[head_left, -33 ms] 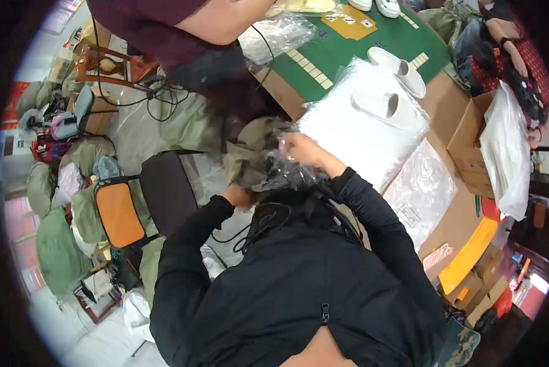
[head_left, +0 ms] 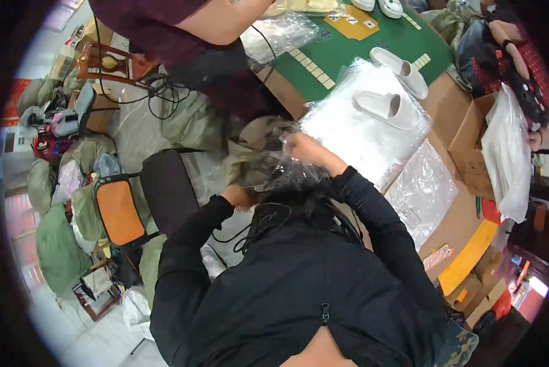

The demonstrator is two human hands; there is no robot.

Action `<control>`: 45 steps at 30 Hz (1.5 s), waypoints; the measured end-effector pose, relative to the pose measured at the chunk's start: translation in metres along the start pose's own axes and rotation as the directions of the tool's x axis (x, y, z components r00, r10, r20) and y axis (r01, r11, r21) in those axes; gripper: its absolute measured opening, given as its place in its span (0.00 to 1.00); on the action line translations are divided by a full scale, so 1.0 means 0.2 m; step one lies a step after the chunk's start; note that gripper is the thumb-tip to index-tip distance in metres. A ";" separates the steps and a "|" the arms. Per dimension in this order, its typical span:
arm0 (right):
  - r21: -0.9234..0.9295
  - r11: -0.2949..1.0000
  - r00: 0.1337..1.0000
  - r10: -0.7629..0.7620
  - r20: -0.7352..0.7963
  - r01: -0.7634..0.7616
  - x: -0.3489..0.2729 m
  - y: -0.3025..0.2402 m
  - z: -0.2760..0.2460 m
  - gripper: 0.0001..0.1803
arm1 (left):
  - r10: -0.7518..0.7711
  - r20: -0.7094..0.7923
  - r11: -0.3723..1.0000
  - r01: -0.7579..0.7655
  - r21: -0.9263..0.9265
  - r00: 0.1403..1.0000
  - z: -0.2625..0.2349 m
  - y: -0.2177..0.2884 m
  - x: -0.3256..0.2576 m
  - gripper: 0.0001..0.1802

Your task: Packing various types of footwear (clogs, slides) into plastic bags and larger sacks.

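Observation:
My right hand (head_left: 306, 149) is closed, its fingertips pinching crumpled clear plastic (head_left: 286, 165) in front of my waist. Just to the left, my left hand (head_left: 240, 197) reaches to the lower edge of an olive-coloured sack (head_left: 241, 160). The fingers of that hand are hidden at the sack, so their grip does not show. Plastic film and the sack's folds overlap between both hands. On the table to the right, a pair of white slides, one slide (head_left: 381, 105) nearer and the other slide (head_left: 400, 70) farther, lies on a stack of clear plastic bags (head_left: 348, 137).
A co-worker in a dark top (head_left: 182, 55) stands close at the far left. Beyond the stack lies a green mat (head_left: 354, 55) with tiles. An open cardboard box (head_left: 470, 144) stands at the right. An orange-backed chair (head_left: 121, 211) and a black cushion (head_left: 169, 191) are at my left, among sacks.

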State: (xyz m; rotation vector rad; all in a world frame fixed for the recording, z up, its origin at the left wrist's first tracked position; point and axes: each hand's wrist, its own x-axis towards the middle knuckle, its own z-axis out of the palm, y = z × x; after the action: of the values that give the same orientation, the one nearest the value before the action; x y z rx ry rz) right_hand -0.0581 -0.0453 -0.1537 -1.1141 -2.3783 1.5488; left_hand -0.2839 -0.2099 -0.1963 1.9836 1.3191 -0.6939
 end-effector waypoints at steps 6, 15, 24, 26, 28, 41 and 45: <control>-0.359 0.933 0.978 0.065 0.199 0.010 0.02 0.01 0.08 0.12 | -0.412 0.227 0.865 0.457 -0.206 0.883 0.02 -0.10 -0.22 0.43; -0.103 0.994 0.854 0.074 0.514 -0.025 0.06 -0.26 -0.04 0.12 | -0.555 -0.367 0.831 0.484 -0.273 0.747 0.97 -0.61 -0.25 0.18; 0.334 0.857 0.828 0.171 0.534 -0.392 0.03 0.06 0.02 0.09 | -0.774 0.218 -0.410 -0.207 -0.889 0.595 0.05 -0.30 -0.35 0.30; 0.359 0.842 0.833 0.173 0.526 -0.402 0.05 0.11 0.08 0.08 | -0.782 0.248 -0.419 -0.189 -0.888 0.572 -0.22 -0.18 -0.44 0.31; 0.745 0.421 0.853 0.313 0.417 -0.518 0.02 0.03 0.11 0.08 | -0.701 0.292 -0.421 -0.046 -0.906 0.651 -0.31 -0.18 -0.48 0.32; 0.841 0.296 0.867 0.365 0.338 -0.453 0.12 -0.09 -0.15 0.05 | -0.840 0.056 -0.051 0.024 -0.998 0.540 -0.27 -0.27 -0.70 0.34; 0.839 0.371 0.894 0.361 0.265 -0.398 0.15 -0.08 -0.19 0.04 | -0.832 0.282 -0.363 -0.086 -0.928 0.477 -0.25 -0.25 -0.72 0.33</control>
State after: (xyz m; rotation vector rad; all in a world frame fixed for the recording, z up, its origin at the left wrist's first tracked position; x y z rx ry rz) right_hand -0.0713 -0.0020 -0.1320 -1.3278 -0.8977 2.4794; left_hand -0.3786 -0.2418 -0.0701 0.0027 2.0732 0.8736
